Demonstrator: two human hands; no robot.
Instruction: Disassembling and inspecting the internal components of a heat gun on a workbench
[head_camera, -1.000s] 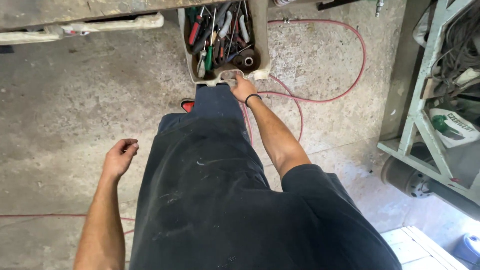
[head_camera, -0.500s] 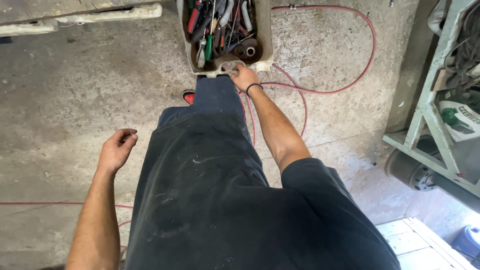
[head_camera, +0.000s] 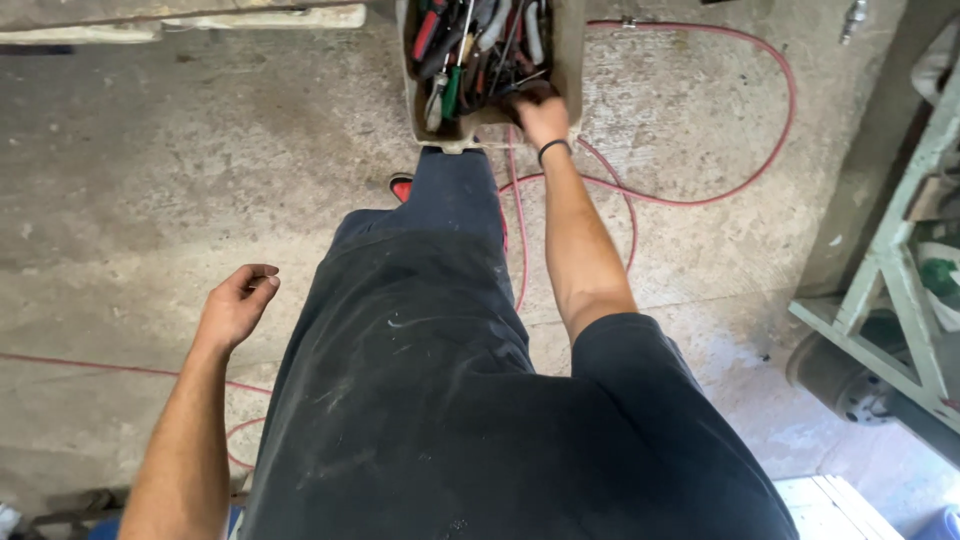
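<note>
Person stands bent forward over a concrete floor (head_camera: 150, 180), dark trousers filling the middle of the view. Right hand (head_camera: 541, 116) reaches down into a beige plastic tool tray (head_camera: 570, 50) on the floor ahead, fingers buried among the tools at the tray's near right corner; cannot tell whether it grips anything, the fingers are hidden. A black wristband (head_camera: 553, 148) sits on that wrist. Tray is packed with screwdrivers (head_camera: 452, 85), red, green and black handles, plus other hand tools too tangled to tell apart. Left hand (head_camera: 236, 305) hangs free at the side, fingers loosely curled, holding nothing, well apart from the tray. A red hose (head_camera: 760, 160) loops across the floor right of the tray and passes under the right arm. Pale green metal frame (head_camera: 890, 290) stands at the far right.
</note>
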